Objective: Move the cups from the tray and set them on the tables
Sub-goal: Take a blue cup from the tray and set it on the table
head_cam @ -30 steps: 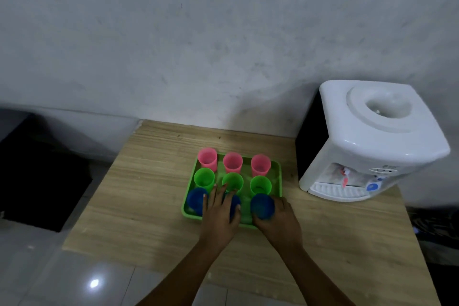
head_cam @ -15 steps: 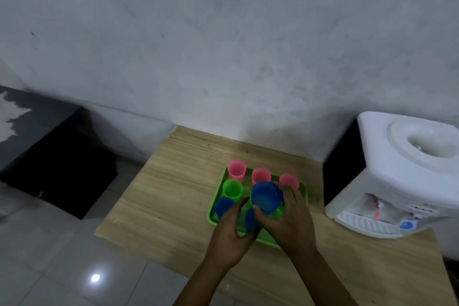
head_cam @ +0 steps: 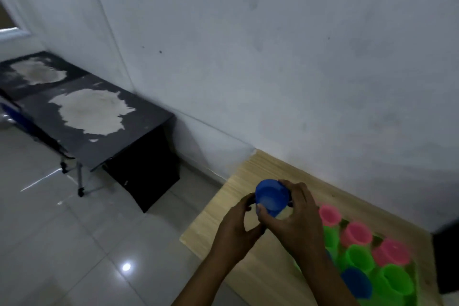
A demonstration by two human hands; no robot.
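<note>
I hold a blue cup (head_cam: 272,197) in the air above the left end of the wooden table (head_cam: 218,221). My right hand (head_cam: 295,221) wraps it from the right. My left hand (head_cam: 238,226) curls against its left side and underside. The green tray (head_cam: 377,240) lies at the lower right with three pink cups (head_cam: 356,233) in the far row, green cups (head_cam: 359,258) in the middle row and a blue cup (head_cam: 356,283) in the near row. My right forearm hides part of the tray.
A long black table (head_cam: 99,131) with worn pale patches stands along the wall at the left. A black cabinet (head_cam: 144,169) sits between it and the wooden table. Tiled floor (head_cam: 74,243) fills the lower left. A dark object's edge (head_cam: 447,256) shows at far right.
My right hand has lifted the blue cup off the tray and carried it left. My left hand has come up against it. My view has swung left, so the black table shows.
</note>
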